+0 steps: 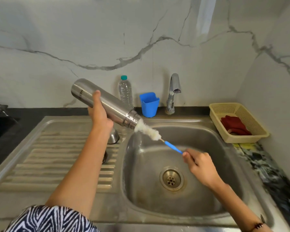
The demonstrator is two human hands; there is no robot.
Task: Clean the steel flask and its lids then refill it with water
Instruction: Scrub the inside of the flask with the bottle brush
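Observation:
My left hand (98,114) grips the steel flask (107,104) around its middle and holds it tilted, mouth down to the right, over the sink basin (208,148). A bottle brush (149,131) with white bristles and a blue handle pokes into the flask's mouth. My right hand (199,164) holds the end of that handle above the basin. A steel lid (113,136) stands on the drainboard just behind my left forearm. A dark lid (105,156) lies partly hidden under the same arm.
A chrome tap (173,92) stands behind the basin, with no water running. A blue cup (149,104) and a plastic water bottle (125,91) sit by the wall. A cream basket (238,123) holding a red cloth rests at the right. The drain (172,179) lies below my right hand.

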